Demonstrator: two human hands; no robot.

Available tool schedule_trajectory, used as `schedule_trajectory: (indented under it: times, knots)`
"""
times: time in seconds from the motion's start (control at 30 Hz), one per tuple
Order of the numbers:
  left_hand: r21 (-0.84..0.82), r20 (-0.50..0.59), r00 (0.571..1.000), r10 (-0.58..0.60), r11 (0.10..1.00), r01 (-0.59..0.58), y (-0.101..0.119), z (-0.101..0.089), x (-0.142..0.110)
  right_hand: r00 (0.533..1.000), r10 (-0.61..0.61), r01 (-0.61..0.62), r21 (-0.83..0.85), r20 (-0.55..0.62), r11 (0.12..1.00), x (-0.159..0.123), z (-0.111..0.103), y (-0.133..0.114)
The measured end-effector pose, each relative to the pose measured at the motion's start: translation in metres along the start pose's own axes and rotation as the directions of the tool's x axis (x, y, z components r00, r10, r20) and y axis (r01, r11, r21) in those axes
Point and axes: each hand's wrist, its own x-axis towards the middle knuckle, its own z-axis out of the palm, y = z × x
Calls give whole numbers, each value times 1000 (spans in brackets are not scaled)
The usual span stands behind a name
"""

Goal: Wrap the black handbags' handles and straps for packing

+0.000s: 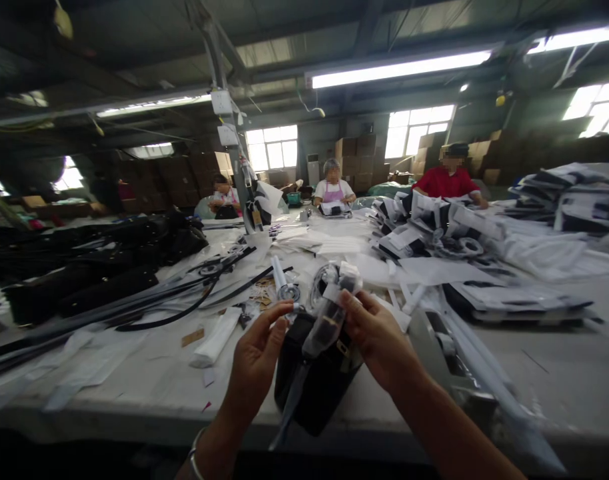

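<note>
Right hand pinching wrapped piece over black bag, by near edge of surface. Left hand beside bag, grip unclear — slick wrap could slip, bag might tip.

No text, brand, number or sign legible anywhere in view. Brown tag by the post, far side of tabletop, left of centre: too small and blurred to tell whether printed. White boxes higher on same post: small dark marks on faces, not readable. Stacked cartons, far centre: too dim and distant to make out any lettering.
</note>
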Motion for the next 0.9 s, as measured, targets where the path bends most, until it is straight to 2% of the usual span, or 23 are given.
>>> schedule_trajectory:
  times: [0.07,0.13,0.17,0.23,0.27,0.3,0.33,0.37,0.43,0.47,0.5,0.57,0.63,0.73,0.83,0.9]
  knots:
    - [73,84,996,-35,997,29,-14,1,2,1000,25,-25,59,-1,998,17,4,-4]
    - [122,163,985,-47,992,27,-27,8,3,999,42,-42,35,8,999,30,7,-4]
    - [125,175,984,-43,992,21,-33,13,5,1000,23,-22,-27,13,999,34,6,-1]
    - [87,147,988,-41,996,29,-42,23,8,996,-86,85,-275,8,958,36,-2,8]
    - [51,114,992,-48,998,42,-45,27,10,986,-164,153,-442,12,884,33,-9,15]
    - [4,82,995,-60,998,60,-47,31,11,970,-242,206,-618,26,759,29,-20,23]
    - [-52,63,995,-76,995,79,-48,35,13,954,-295,226,-766,50,602,24,-32,32]
    - [-116,56,994,-89,989,95,-48,40,15,941,-315,257,-865,122,431,19,-46,41]
    - [-254,79,991,-105,959,122,-49,49,18,909,-276,364,-918,313,159,7,-74,56]
    - [-319,109,989,-103,938,133,-49,54,20,874,-272,425,-905,402,27,2,-87,61]
    - [-375,150,984,-94,916,144,-50,59,21,840,-261,469,-879,475,-89,-3,-98,64]
    - [-439,250,966,-68,881,176,-52,67,24,788,-251,501,-822,562,-270,-9,-114,66]
    - [-430,336,939,-65,877,215,-55,70,26,761,-224,506,-774,608,-381,-11,-122,64]
    - [-308,372,925,-77,930,201,-56,62,25,721,-208,522,-715,661,-464,-8,-123,62]
    - [-171,373,927,-20,981,90,-60,40,27,667,-274,517,-696,692,-498,-3,-121,66]
    - [-21,311,949,-46,998,56,-71,19,36,643,-290,533,-686,709,-495,0,-122,68]
